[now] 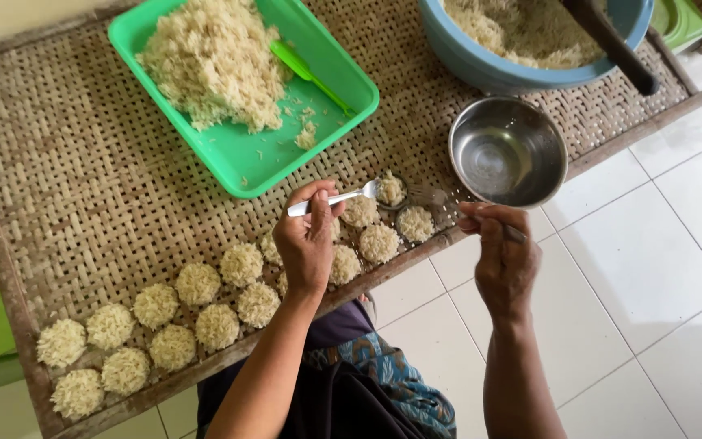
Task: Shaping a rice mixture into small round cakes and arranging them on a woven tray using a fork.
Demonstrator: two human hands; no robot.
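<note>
While two rows of round noodle cakes [174, 307] already line the woven counter [83, 187], a heap of noodles [213, 61] remains in the green tray [245, 158]; the left hand [306, 240] has its fingers wrapped round a fork [336, 198] over the newest cake, and the right hand [504, 256] pinches something small and hard to identify beside the steel bowl [508, 152]

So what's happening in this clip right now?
A person shapes noodle rounds on a woven tray. The left hand holds a fork over the newest round; the right hand grips a second utensil by a steel bowl. Loose noodles fill a green tray and a blue basin.
</note>
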